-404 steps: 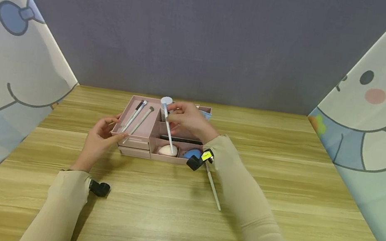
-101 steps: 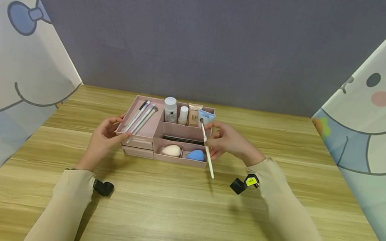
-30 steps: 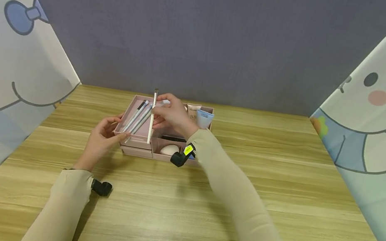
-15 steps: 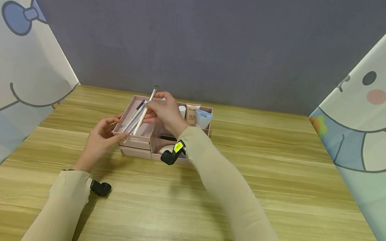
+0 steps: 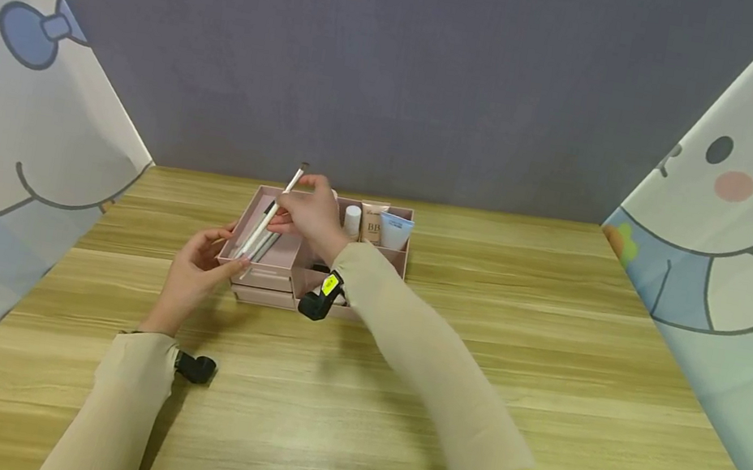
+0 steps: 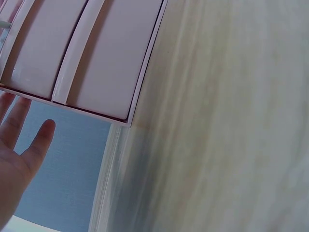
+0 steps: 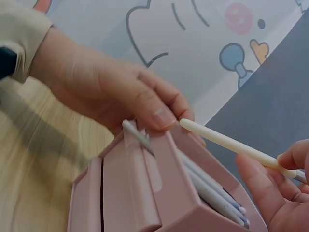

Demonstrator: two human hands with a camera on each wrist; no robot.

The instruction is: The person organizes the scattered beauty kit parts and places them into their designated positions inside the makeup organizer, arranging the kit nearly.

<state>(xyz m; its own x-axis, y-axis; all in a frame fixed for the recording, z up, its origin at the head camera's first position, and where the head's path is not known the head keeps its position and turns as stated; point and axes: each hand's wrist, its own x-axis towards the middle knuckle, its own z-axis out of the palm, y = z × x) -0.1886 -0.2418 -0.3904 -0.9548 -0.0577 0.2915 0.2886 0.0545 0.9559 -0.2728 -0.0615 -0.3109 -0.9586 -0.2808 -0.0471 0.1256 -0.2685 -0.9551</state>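
Observation:
My right hand (image 5: 312,212) pinches a white-handled makeup brush (image 5: 268,216) above the top tray of a pink makeup organizer (image 5: 276,282). Its dark bristle end points up and away, and the handle end slants down toward the left hand. In the right wrist view the brush handle (image 7: 227,141) is just over the tray rim, with several other brushes (image 7: 215,195) lying inside. My left hand (image 5: 193,272) holds the organizer's front left corner, thumb at the front rim and fingers along the side. One thin handle (image 7: 137,137) pokes out past the front rim near that thumb.
The organizer's back compartments hold a white-capped bottle (image 5: 353,219), a beige BB tube (image 5: 373,222) and a light blue tube (image 5: 395,231). My right forearm covers much of the front compartments. A grey wall (image 5: 402,75) rises behind the wooden table (image 5: 552,337).
Over the last seconds my right hand carried this brush leftward from the organizer's right side to above the top tray, tilting it. Earlier it handled another white brush. My left hand stayed put.

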